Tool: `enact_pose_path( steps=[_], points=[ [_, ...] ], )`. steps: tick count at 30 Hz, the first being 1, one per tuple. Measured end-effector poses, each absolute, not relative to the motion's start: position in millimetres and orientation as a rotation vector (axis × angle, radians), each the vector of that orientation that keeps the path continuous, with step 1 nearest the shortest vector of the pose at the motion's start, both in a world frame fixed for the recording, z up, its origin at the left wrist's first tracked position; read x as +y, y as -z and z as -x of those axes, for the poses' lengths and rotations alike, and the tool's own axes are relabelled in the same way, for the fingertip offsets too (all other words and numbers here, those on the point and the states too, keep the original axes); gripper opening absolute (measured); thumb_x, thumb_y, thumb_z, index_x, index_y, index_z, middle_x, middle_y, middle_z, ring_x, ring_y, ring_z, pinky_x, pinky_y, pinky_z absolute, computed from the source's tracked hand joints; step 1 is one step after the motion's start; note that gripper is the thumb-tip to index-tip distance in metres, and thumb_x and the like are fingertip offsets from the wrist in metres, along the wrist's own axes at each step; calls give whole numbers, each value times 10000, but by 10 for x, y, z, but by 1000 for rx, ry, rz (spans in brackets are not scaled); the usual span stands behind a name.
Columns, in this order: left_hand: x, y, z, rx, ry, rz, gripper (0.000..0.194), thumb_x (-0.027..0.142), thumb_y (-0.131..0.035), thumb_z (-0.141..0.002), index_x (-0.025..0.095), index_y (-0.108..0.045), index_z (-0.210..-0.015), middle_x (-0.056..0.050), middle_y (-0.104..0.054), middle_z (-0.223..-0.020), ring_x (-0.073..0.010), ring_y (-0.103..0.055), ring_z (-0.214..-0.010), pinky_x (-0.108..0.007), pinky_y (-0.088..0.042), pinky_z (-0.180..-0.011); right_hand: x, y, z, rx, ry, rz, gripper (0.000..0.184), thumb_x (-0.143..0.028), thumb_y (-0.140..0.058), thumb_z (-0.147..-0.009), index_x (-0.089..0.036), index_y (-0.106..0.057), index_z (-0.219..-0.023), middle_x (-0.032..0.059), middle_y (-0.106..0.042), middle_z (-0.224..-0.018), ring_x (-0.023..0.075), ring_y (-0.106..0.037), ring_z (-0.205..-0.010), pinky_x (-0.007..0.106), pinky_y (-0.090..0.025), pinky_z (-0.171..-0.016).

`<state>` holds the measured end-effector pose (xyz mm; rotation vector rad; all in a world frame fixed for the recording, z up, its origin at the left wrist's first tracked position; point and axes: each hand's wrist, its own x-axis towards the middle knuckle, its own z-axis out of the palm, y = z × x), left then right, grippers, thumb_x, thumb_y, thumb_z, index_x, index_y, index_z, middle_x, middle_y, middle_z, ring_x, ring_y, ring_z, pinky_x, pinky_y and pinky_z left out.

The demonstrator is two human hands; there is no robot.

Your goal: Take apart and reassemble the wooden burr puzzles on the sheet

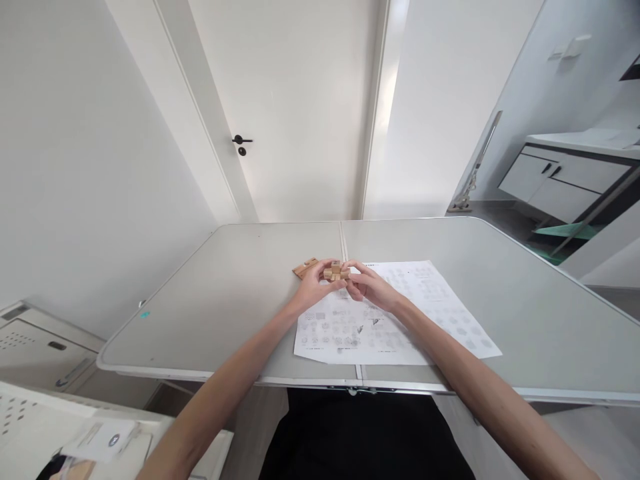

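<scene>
A small light-brown wooden block puzzle (337, 269), made of interlocking pieces, is held up between both hands over the table's middle. My left hand (316, 284) grips it from the left, fingers behind and thumb in front. From the right, my right hand (370, 284) pinches its right end, the other fingers curled. Beneath the hands lies a large white instruction sheet (395, 333) with rows of small grey diagrams. Partly hidden behind my left hand is a brown wooden-looking box or card (303, 267).
The grey folding table (215, 293) has a centre seam and a metal rim. A white door (300, 100) and walls stand beyond it. White cabinets (40, 340) are at the lower left; a white vanity (570, 177) and a mop (473, 173) are at the right.
</scene>
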<state>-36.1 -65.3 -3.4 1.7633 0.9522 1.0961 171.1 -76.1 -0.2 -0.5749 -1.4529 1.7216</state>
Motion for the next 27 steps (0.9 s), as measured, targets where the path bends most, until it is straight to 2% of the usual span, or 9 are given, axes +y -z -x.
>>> enact_pose_path(
  steps=[3,7,11,17,27],
  points=[
    [-674,11,350,973,-1133,-1779,616,435,-867,-754,197,-629,-1270,-128,-672,-1264,-257,-664,-1141,-389,-544,-979,-751,16,-1701,-1425,-1616,675,395,-538,-705,-892,-292,-577,-1174,-89,-471,-604,118,-371,-518,258,-339,-564],
    [-703,1,336,1002,-1150,-1835,642,401,-900,-718,210,-630,-1268,-123,-670,-1297,-270,-646,-1196,-400,-530,-1020,-714,60,-1700,-1441,-1534,759,381,-599,-688,-892,-242,-620,-1008,-55,-545,-656,110,-441,-541,254,-371,-566],
    [-707,3,335,1020,-1167,-1850,636,405,-901,-713,213,-638,-1259,-120,-679,-1282,-268,-655,-1185,-416,-522,-1042,-696,72,-1707,-1480,-1553,751,400,-611,-683,-895,-220,-635,-966,-15,-615,-726,122,-530,-607,251,-404,-572],
    [-708,-3,343,1035,-1171,-1851,638,409,-901,-715,212,-641,-1264,-116,-692,-1249,-268,-657,-1185,-425,-521,-1051,-671,113,-1725,-1515,-1505,752,385,-596,-702,-887,-215,-654,-922,-10,-636,-770,116,-532,-626,261,-438,-615],
    [-717,1,335,1051,-1181,-1850,592,412,-896,-721,206,-647,-1217,-111,-688,-1233,-252,-658,-1168,-403,-538,-1026,-665,142,-1726,-1567,-1418,751,329,-530,-722,-895,-221,-687,-1004,6,-669,-875,115,-533,-658,274,-446,-640]
  ],
)
